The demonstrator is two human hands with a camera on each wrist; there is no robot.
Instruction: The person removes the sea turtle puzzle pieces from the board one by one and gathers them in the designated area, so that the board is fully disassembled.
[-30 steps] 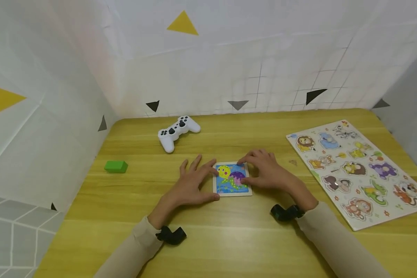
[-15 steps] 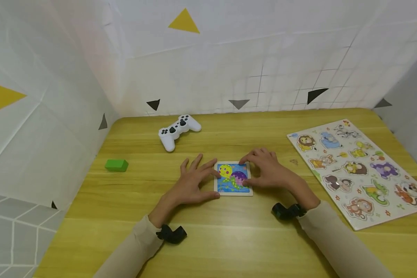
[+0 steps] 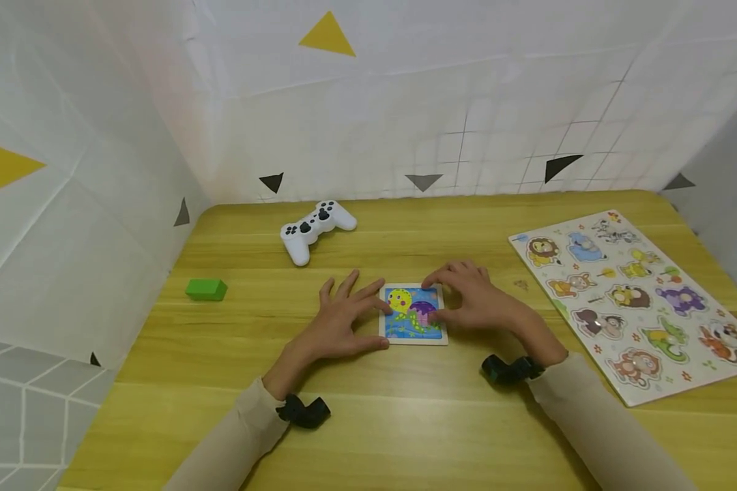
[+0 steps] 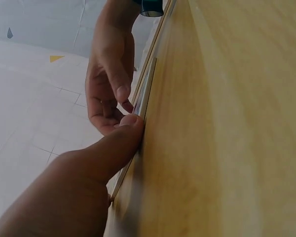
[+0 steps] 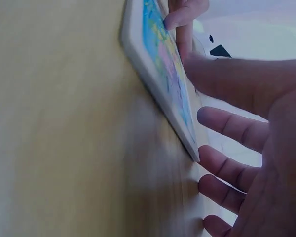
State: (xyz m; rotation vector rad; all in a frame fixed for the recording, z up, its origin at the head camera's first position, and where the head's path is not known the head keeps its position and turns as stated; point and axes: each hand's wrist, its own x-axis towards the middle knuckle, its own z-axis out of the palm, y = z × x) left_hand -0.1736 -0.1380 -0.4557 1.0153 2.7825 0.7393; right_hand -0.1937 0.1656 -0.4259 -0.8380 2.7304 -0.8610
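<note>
The turtle puzzle [image 3: 413, 315] lay flat on the wooden table [image 3: 405, 423], between the hands. The left hand [image 3: 338, 324] had its fingers spread and apart at the puzzle's left edge, thumb at the near left corner. The right hand [image 3: 480, 300] arched over the right side, thumb and fingers apart. A white controller [image 3: 318, 232] sat far left, a green block [image 3: 206, 290] farther left, an animal board [image 3: 634, 320] right. Pale sheeting [image 3: 374, 136] with triangles stood beyond.

Wood-grain table [image 3: 368, 423]: green block [image 3: 205, 290], white game controller [image 3: 318, 230], small turtle puzzle [image 3: 408, 334], large animal board [image 3: 629, 310]
</note>
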